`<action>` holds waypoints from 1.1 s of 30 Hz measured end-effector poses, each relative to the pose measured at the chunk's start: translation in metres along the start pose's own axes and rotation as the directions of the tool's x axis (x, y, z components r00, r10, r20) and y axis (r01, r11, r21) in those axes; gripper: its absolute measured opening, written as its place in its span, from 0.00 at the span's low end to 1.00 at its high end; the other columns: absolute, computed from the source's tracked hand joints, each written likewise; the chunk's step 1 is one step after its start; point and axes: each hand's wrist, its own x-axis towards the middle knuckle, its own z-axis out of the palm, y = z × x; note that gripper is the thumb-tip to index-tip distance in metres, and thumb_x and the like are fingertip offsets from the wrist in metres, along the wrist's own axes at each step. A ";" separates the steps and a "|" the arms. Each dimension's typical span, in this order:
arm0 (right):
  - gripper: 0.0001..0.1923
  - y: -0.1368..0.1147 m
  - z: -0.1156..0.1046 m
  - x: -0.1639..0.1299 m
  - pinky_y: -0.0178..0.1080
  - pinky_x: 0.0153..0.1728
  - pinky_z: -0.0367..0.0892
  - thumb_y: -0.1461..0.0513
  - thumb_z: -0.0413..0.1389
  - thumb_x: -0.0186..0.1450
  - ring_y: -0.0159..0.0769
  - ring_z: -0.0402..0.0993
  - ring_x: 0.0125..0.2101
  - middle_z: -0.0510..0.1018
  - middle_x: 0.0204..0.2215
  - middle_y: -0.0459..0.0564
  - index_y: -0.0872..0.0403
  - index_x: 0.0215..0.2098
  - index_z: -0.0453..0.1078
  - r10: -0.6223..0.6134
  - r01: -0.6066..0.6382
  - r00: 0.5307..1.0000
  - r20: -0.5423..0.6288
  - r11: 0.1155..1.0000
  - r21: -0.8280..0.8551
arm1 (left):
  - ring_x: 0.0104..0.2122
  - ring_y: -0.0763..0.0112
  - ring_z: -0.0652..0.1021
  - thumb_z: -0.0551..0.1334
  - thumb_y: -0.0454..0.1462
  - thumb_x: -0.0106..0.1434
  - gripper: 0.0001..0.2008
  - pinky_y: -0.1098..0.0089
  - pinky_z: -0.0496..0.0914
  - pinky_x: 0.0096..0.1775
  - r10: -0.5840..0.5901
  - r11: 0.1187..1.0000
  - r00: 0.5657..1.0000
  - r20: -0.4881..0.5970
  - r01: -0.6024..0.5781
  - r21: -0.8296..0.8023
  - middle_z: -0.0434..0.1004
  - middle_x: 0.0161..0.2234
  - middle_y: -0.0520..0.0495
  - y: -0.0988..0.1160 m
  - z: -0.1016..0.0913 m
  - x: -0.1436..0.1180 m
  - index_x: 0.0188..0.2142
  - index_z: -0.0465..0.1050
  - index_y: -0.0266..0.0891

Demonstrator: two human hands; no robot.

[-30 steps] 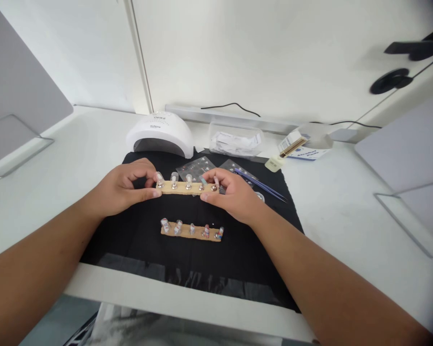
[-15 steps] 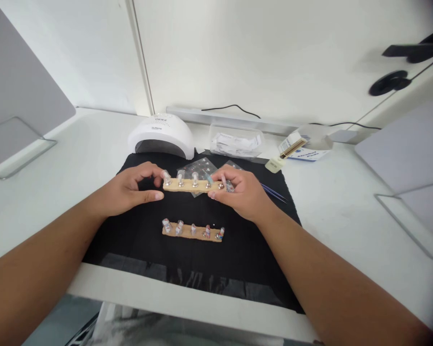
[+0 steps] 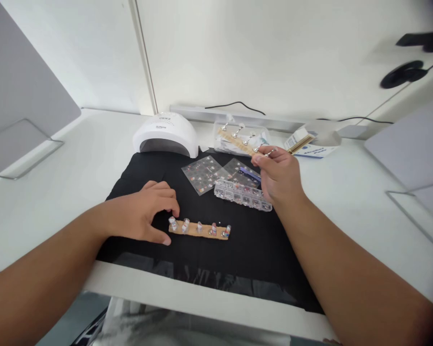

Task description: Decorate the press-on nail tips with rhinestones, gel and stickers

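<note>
My right hand [image 3: 279, 170] pinches one end of a wooden nail display stand [image 3: 238, 141], held raised and tilted above the back of the black mat. Several clear nail tips on metal posts stick up from it. A second wooden nail stand [image 3: 198, 229] lies on the mat, bearing several nail tips with red, white and blue decoration. At its left end is my left hand [image 3: 146, 214], empty, thumb and fingers apart around that end; whether they touch it I cannot tell. A clear compartment case [image 3: 243, 194] of small decorations lies below my right hand.
Two sticker sheets [image 3: 202, 174] lie on the black mat [image 3: 144, 168], with purple-blue tweezers [image 3: 250, 174] over one. A white nail lamp [image 3: 167, 132] stands at the back left. Behind the raised stand is a clear plastic box [image 3: 222, 144]; an open carton [image 3: 319, 144] sits to its right.
The raised stand has moved back and right in my right hand and tilted. My left hand has let go of it and come down to the lower stand. The compartment case now shows.
</note>
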 end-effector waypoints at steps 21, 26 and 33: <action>0.09 -0.004 0.004 -0.002 0.43 0.34 0.68 0.60 0.65 0.47 0.31 0.67 0.25 0.72 0.24 0.42 0.49 0.27 0.72 0.008 -0.010 0.999 -0.051 0.999 -0.036 | 0.37 0.65 0.73 0.66 0.37 0.62 0.04 0.67 0.68 0.39 0.092 0.985 0.991 -0.093 -0.104 -0.137 0.75 0.33 0.47 -0.003 0.002 0.005 0.35 0.75 0.39; 0.09 -0.004 0.002 0.000 0.43 0.36 0.68 0.61 0.65 0.47 0.31 0.68 0.26 0.70 0.24 0.42 0.50 0.26 0.72 -0.009 0.010 0.997 -0.082 1.000 0.017 | 0.37 0.68 0.74 0.67 0.39 0.61 0.05 0.69 0.69 0.40 -0.053 0.977 0.985 -0.167 0.017 -0.211 0.74 0.36 0.48 -0.015 -0.011 -0.005 0.35 0.75 0.41; 0.11 0.001 0.001 0.001 0.43 0.37 0.69 0.59 0.66 0.46 0.32 0.69 0.26 0.73 0.25 0.41 0.49 0.28 0.73 0.028 -0.028 0.998 -0.062 1.000 0.008 | 0.37 0.65 0.75 0.68 0.49 0.56 0.14 0.67 0.68 0.39 -0.359 0.929 0.850 -0.386 0.287 -0.232 0.75 0.37 0.49 -0.045 -0.019 -0.015 0.35 0.76 0.42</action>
